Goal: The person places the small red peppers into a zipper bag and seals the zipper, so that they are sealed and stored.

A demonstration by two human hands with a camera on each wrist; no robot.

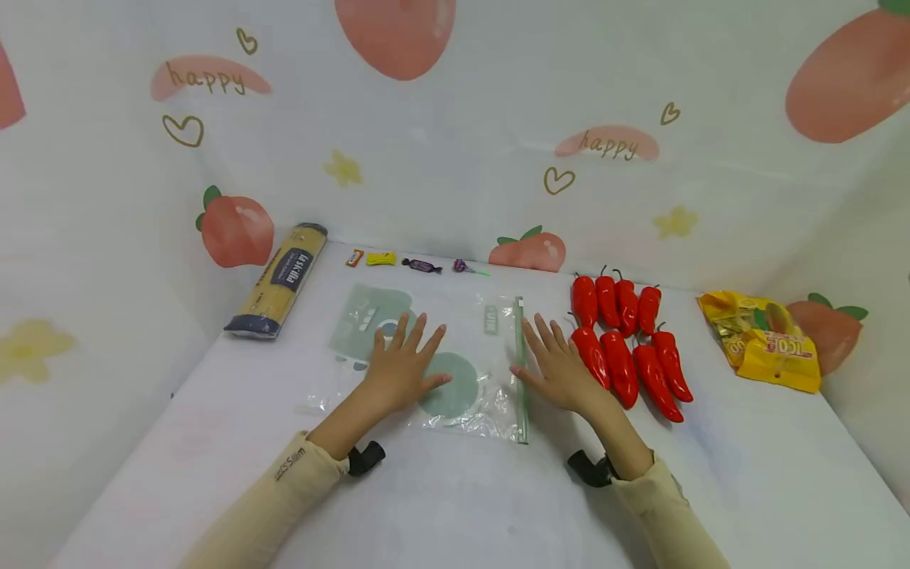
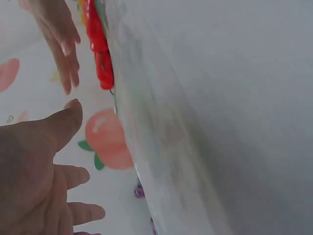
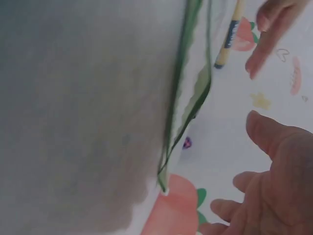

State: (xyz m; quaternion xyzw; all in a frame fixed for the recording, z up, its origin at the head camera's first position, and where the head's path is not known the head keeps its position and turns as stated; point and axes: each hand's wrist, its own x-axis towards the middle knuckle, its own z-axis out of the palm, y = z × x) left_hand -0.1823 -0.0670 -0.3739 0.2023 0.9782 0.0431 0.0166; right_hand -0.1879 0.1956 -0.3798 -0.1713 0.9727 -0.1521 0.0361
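Note:
A clear plastic zip bag (image 1: pixel 490 411) with green printed shapes lies flat on the white table, its green-edged opening on the right. Over its left-middle part my left hand (image 1: pixel 401 367) hovers with fingers spread, holding nothing. My right hand (image 1: pixel 562 371), fingers also spread, is above the table just right of the bag's green edge (image 1: pixel 522 411). In the right wrist view that edge (image 3: pixel 183 73) gapes somewhat between its two sides. Several red chili peppers (image 1: pixel 618 367) lie in two rows right beside my right hand.
A pack of spaghetti (image 1: pixel 280 284) lies at the back left. Along the back are an orange-wrapped candy (image 1: pixel 355 258), a yellow candy (image 1: pixel 381 258), a purple twist-wrapped candy (image 1: pixel 422 265) and a lollipop (image 1: pixel 460 266). A yellow snack bag (image 1: pixel 764 340) is far right. Printed cloth walls enclose the table.

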